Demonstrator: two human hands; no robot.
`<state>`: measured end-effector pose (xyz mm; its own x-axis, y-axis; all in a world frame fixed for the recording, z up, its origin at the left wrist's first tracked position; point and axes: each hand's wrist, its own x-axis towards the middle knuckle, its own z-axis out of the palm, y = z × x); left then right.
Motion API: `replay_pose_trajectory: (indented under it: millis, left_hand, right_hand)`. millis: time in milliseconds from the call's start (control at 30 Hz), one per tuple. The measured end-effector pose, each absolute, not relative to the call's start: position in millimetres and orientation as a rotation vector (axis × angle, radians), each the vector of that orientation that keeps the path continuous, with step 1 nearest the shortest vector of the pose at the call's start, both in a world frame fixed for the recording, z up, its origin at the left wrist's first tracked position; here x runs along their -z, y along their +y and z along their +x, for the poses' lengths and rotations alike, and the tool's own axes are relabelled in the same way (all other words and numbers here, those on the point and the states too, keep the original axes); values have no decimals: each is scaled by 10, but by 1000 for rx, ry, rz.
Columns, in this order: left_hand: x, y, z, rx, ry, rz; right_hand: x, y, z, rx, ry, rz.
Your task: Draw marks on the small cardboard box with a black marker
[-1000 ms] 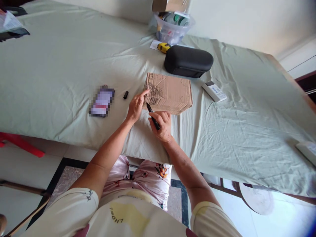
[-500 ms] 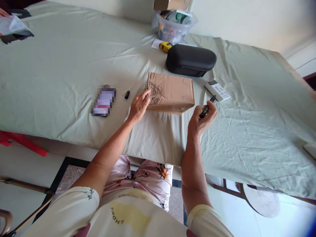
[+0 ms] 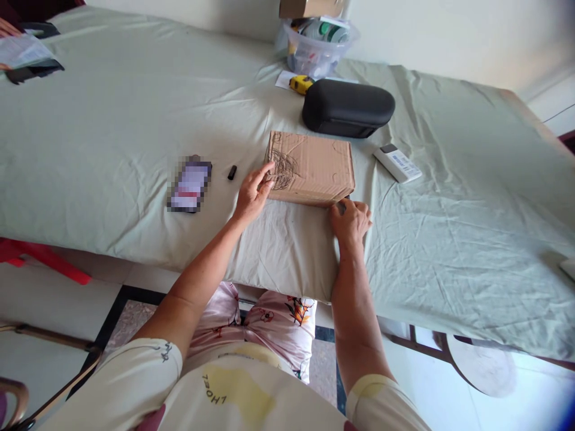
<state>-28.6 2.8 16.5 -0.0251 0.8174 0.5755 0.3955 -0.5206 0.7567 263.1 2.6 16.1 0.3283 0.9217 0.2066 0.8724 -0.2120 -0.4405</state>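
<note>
A brown cardboard box lies on the cloth in front of me, with a dense black scribble on the left of its top. My left hand holds the box at its left front corner, fingertips on the scribbled part. Close against the front right corner is my right hand, its fingers closed around a black marker. Most of the marker is hidden by the hand; only a dark bit shows beside the box. A small black marker cap lies left of my left hand.
A phone with a blurred screen lies to the left. Behind the box are a black hard case, a yellow tape measure and a clear plastic tub. A white box lies right. Another person's hand shows far left.
My right hand has moved left and turned over, bringing the marker from beside the white box to the cardboard box's front right corner. My left hand stays on the box.
</note>
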Motion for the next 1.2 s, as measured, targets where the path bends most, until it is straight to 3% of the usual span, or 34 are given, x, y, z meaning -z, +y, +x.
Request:
replay_pose_trajectory:
  millis: [267, 567, 867, 1200]
  left_hand:
    - [-133, 62, -299, -1532, 1283, 1896]
    - [-121, 78, -320, -1554, 1321, 1903]
    - [-162, 33, -279, -1598, 1364, 1833]
    - [-177, -4, -227, -1624, 1425, 1852]
  right_hand:
    - [-242, -9, 2606, -170, -1616, -2167]
    - [-130, 55, 2644, -33, -1589, -1919]
    - [-12, 85, 2529, -190, -1753, -1473]
    - [-168, -37, 2466, -349, -1652, -1498]
